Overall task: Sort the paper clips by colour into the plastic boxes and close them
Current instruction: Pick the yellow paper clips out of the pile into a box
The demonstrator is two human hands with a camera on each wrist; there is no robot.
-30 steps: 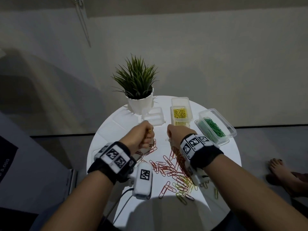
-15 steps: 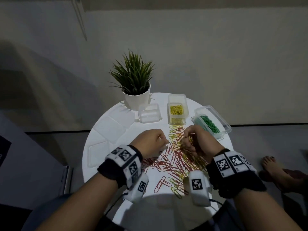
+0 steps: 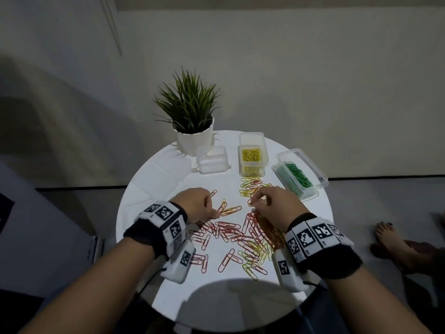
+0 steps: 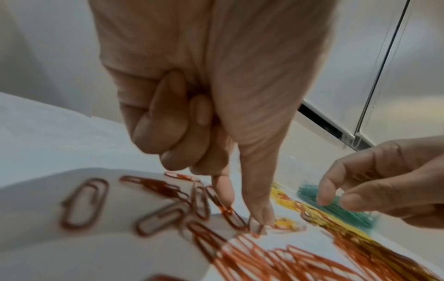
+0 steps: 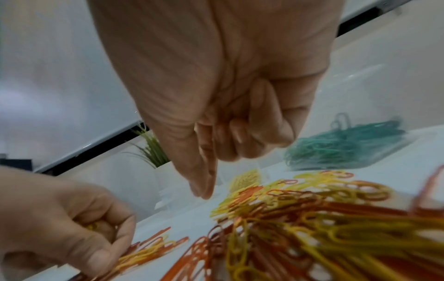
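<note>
Head view: red and yellow paper clips (image 3: 240, 233) are seen scattered on a round white table (image 3: 149, 189); yellow clips are held in an open box (image 3: 251, 156), green clips in another (image 3: 299, 175); a closed clear box (image 3: 212, 160) is placed beside a potted plant (image 3: 190, 114). Left wrist view: left hand (image 4: 204, 106) is curled, thumb and forefinger pressed onto a red clip; whether it is gripped cannot be told. Right wrist view: right hand (image 5: 216, 95) is curled, thumb against forefinger; any clip held cannot be told.
</note>
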